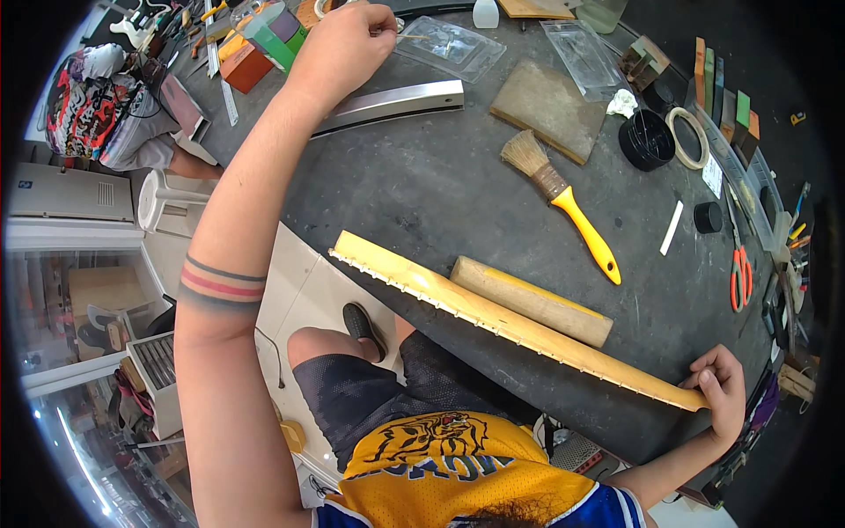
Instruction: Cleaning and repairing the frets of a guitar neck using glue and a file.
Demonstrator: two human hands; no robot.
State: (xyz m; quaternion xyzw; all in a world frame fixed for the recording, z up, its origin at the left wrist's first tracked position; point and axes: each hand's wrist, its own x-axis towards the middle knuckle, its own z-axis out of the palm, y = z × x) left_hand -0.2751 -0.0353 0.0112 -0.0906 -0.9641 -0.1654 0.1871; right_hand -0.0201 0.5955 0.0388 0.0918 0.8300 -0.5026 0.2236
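My right hand [722, 393] grasps the right end of the guitar neck [493, 312], which slants leftward and away along the bench [414, 194], well apart from my left hand [346, 46], its curled fingers' hold unclear.

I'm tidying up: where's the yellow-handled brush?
Head view, right of centre: the brush lies on the dark table between the square slab and rounded wooden block.

place: workshop; signs: dark workbench [396, 194]; wide bristle brush [552, 183]; orange-handled scissors [737, 277]; fretted wooden neck [510, 323]
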